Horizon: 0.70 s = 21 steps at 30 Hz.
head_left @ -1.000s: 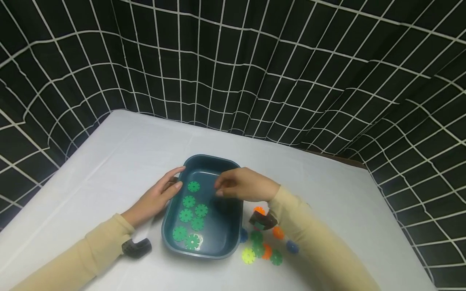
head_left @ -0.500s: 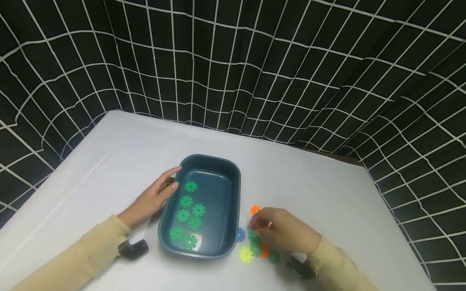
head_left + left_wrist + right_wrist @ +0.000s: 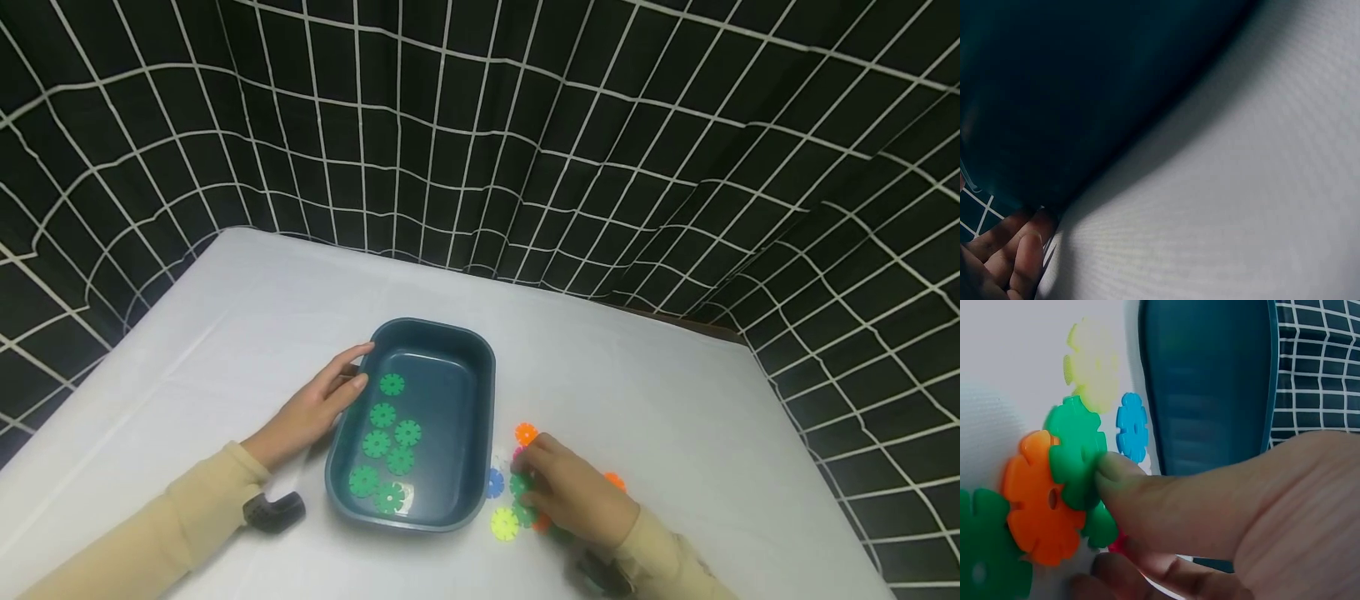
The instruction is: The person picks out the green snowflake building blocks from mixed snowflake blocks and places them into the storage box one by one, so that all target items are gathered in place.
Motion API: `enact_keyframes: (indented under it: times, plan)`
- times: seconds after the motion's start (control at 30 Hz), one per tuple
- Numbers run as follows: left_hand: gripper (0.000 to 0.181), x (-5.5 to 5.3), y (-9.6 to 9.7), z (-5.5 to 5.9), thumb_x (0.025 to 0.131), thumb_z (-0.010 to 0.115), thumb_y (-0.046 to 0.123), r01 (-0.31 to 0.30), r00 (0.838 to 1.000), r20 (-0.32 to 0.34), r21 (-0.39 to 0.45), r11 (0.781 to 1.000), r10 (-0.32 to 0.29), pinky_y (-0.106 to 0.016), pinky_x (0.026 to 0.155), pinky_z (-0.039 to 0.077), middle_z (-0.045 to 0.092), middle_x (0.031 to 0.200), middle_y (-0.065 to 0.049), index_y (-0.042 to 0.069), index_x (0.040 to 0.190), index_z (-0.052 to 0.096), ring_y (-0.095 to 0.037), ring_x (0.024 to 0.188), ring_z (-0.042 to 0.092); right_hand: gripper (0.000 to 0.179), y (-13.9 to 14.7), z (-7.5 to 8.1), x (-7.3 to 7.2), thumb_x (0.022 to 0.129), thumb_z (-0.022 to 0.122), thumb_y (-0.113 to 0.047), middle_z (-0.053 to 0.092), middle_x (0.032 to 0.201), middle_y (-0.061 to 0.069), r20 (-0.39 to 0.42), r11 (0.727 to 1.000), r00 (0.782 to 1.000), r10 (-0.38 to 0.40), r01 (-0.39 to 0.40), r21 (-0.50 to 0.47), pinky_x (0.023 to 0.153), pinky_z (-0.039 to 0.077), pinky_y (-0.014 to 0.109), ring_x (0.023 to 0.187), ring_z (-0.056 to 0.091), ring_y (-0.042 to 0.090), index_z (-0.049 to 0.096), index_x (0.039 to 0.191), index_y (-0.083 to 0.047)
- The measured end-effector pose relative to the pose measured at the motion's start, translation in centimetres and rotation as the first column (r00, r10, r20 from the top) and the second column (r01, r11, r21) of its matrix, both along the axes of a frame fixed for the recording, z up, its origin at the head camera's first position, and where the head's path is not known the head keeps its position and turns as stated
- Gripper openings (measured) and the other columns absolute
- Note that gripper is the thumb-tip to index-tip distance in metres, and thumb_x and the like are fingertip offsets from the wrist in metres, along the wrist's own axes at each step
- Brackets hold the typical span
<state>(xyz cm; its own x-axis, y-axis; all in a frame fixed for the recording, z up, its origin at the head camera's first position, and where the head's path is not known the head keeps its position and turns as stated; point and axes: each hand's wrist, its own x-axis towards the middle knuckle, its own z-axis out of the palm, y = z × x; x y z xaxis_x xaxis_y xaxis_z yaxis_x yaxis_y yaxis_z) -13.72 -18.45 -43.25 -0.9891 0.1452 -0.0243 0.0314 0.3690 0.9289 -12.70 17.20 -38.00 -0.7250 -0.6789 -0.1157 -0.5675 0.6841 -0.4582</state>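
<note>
A dark teal plastic tub (image 3: 483, 417) stands on the white table, several green notched discs (image 3: 377, 443) lying flat inside along its left half. My left hand (image 3: 311, 412) rests against the tub's left side; in the left wrist view its fingertips (image 3: 1032, 234) touch the outer wall. Right of the tub, my right hand (image 3: 573, 487) is over a loose pile of discs. Its thumb tip touches the edge of a green disc (image 3: 1075, 453) that overlaps an orange disc (image 3: 1044, 500). Thumb and fingers stand apart, and a pink disc is mostly hidden between them.
Near the tub's right wall lie a blue disc (image 3: 495, 483) and a yellow disc (image 3: 505, 523). Orange discs lie beyond the right hand (image 3: 527, 433) and beside it. A black gridded curtain (image 3: 450, 125) hangs behind and around the white table (image 3: 285, 292).
From above the tub, my right hand has moved right and down to the loose discs, then shifted slightly nearer over the green ones. The left hand has stayed at the tub's side.
</note>
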Motion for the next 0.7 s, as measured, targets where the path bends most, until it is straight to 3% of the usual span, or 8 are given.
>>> enact_keyframes:
  times: [0.4, 0.47, 0.7]
  plan:
    - [0.05, 0.0, 0.0, -0.1, 0.1, 0.042, 0.048, -0.003, 1.0, -0.009, -0.005, 1.0, 0.003, -0.057, 0.103, 0.04, 0.042, 0.136, -0.014, 0.044, 0.147, 0.025, -0.039, 0.13, 0.045, 0.029, 0.0, -0.2, -0.7, 0.08, 0.075, -0.006, 0.053, 0.083, -0.007, 0.129, 0.999, 0.99, -0.05, 0.052, -0.01, 0.072, 0.046, 0.025, 0.078, 0.049, 0.01, 0.054, 0.098, -0.013]
    - [0.05, -0.1, -0.1, -0.2, 0.1, 0.042, 0.048, -0.004, 1.0, -0.01, -0.004, 1.0, 0.003, -0.057, 0.102, 0.04, 0.043, 0.136, -0.014, 0.044, 0.147, 0.025, -0.038, 0.129, 0.046, 0.027, 0.1, -0.2, -0.9, 0.081, 0.074, -0.005, 0.054, 0.083, -0.008, 0.156, 0.999, 0.987, -0.042, 0.044, -0.009, 0.073, 0.046, 0.025, 0.078, 0.05, 0.009, 0.056, 0.099, -0.014]
    - [0.049, 0.0, -0.1, -0.2, 0.1, 0.042, 0.047, -0.001, 1.0, -0.01, -0.001, 1.0, 0.001, -0.056, 0.102, 0.041, 0.044, 0.135, -0.014, 0.044, 0.147, 0.025, -0.038, 0.129, 0.046, 0.018, 1.0, -0.2, -1.8, 0.084, 0.07, -0.004, 0.062, 0.088, -0.009, 0.132, 0.995, 0.99, 0.042, -0.029, -0.096, 0.079, 0.05, 0.026, 0.083, 0.054, 0.008, 0.063, 0.09, -0.019]
